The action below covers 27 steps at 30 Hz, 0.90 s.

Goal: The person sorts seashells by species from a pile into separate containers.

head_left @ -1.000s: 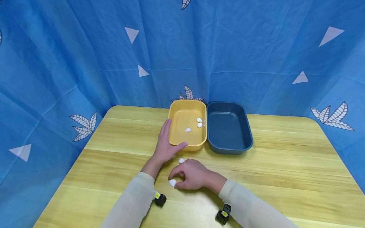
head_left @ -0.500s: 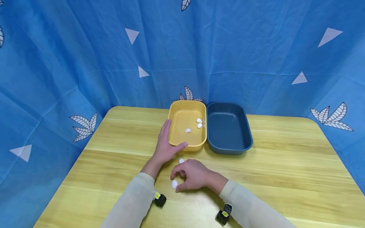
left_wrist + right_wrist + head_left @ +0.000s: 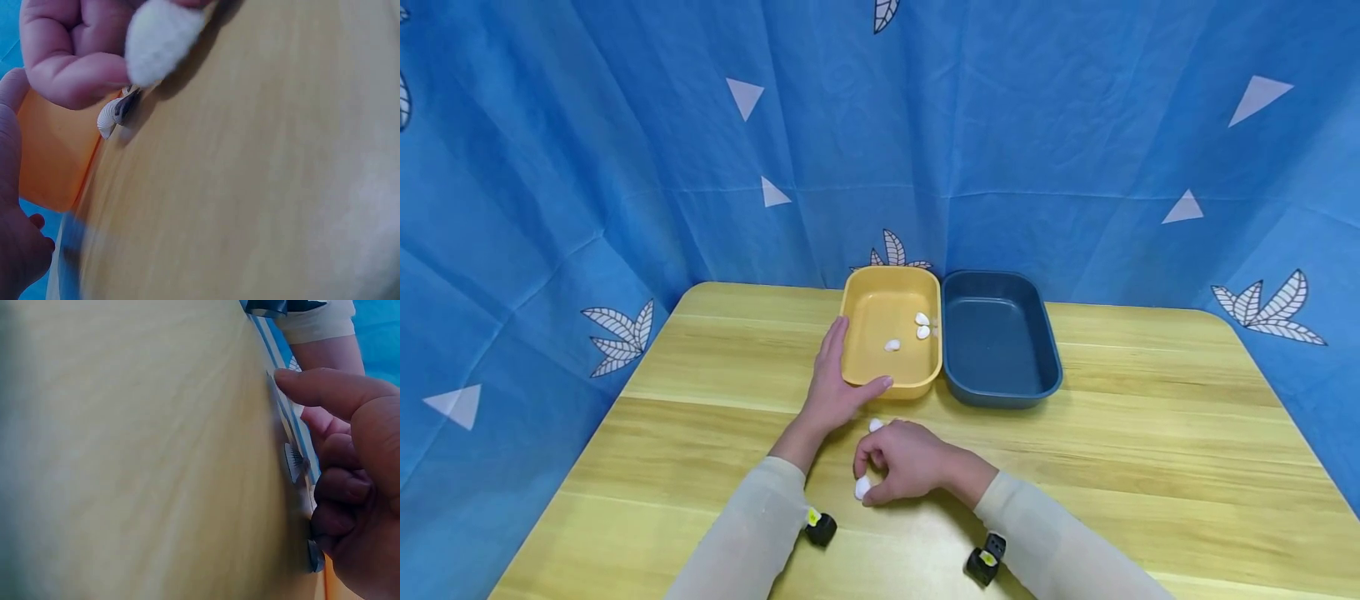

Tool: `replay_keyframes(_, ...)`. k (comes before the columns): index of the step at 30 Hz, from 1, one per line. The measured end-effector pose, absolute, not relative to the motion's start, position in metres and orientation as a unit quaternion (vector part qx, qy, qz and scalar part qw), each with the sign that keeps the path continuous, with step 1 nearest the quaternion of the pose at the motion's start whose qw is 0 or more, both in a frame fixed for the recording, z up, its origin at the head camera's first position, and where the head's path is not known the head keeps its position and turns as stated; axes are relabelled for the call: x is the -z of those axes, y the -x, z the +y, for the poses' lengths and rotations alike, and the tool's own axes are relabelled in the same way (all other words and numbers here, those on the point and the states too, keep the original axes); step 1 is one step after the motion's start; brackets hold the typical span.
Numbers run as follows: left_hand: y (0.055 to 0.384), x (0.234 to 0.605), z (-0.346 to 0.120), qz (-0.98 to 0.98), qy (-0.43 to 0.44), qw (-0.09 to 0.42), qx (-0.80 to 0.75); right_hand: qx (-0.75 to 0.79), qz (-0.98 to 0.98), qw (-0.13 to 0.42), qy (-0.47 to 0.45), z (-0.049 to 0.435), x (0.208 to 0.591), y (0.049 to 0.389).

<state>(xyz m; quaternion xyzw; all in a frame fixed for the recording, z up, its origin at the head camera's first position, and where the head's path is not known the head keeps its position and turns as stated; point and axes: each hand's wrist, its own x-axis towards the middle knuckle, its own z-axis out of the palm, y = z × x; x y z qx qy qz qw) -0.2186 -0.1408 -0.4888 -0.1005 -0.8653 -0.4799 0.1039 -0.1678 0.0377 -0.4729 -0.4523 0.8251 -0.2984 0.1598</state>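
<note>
My right hand (image 3: 912,462) is low over the wooden table, pinching a white seashell (image 3: 862,487) between forefinger and thumb. In the left wrist view this shell (image 3: 162,40) looks pale and bumpy. A second seashell (image 3: 876,425) lies just beyond the right hand, partly covered by it; its ridges and dark underside show in the left wrist view. My left hand (image 3: 833,385) rests against the yellow box (image 3: 891,390), fingers straight along its left side and thumb across the near rim. Inside that box are 3 white shells (image 3: 892,345).
A dark blue box (image 3: 1003,398) stands right beside the yellow one, near the table's back edge. Behind the table (image 3: 1150,433) hangs a blue patterned curtain (image 3: 1037,125). Black wrist cameras (image 3: 822,529) sit under both sleeves.
My right forefinger and thumb have drawn closer together round the shell, which has shifted a little right and turned. My left hand has kept its place on the yellow box.
</note>
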Motion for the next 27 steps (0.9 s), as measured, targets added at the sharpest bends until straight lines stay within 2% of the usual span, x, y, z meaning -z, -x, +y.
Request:
replay_keyframes(13, 0.218, 0.487, -0.142, -0.865, 0.103, 0.102, 0.479, 0.364, 0.819, 0.125, 0.427, 0.050, 0.452, 0.169)
replay_keyframes(27, 0.219, 0.489, -0.142, -0.869, 0.106, 0.096, 0.474, 0.407, 0.827, 0.046, 0.385, 0.075, 0.410, 0.184)
